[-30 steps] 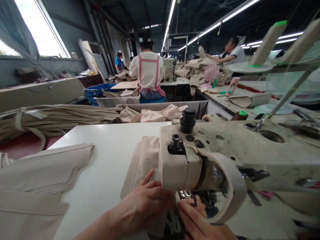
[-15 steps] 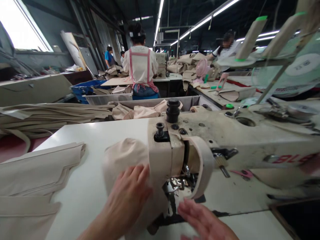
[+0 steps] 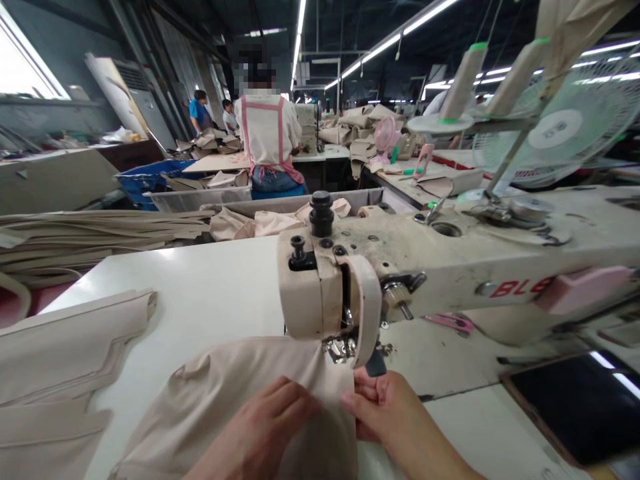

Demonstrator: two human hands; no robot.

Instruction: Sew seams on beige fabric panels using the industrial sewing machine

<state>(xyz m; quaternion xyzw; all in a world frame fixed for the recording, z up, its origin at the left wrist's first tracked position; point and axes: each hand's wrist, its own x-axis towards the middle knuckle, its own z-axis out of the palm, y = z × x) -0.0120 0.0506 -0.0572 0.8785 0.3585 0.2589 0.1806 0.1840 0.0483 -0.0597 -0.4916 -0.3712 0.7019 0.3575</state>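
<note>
A beige fabric piece [image 3: 235,380] lies in front of the sewing machine [image 3: 305,290], bunched into folds at its left side. Its far right corner reaches the metal presser foot [image 3: 341,348]. My left hand [image 3: 265,427] presses on the cloth with bent fingers held together, and the fingertips bear on it just left of the edge. At the right edge, my right hand [image 3: 395,413] pinches the cloth between thumb and fingers, close below the foot. The machine's curved light guard [image 3: 369,310] stands just above that hand.
Stacked beige panels [image 3: 65,353] lie on the left of the white table [image 3: 200,287]. Long fabric strips [image 3: 100,230] are piled behind. Pink thread snips [image 3: 453,323] and a dark tablet [image 3: 575,400] are to the right. A person in an apron [image 3: 265,133] sits ahead.
The fabric has come toward me from beside the machine head and spread out. My right hand has gone from open to pinching its edge. The camera view has turned slightly right.
</note>
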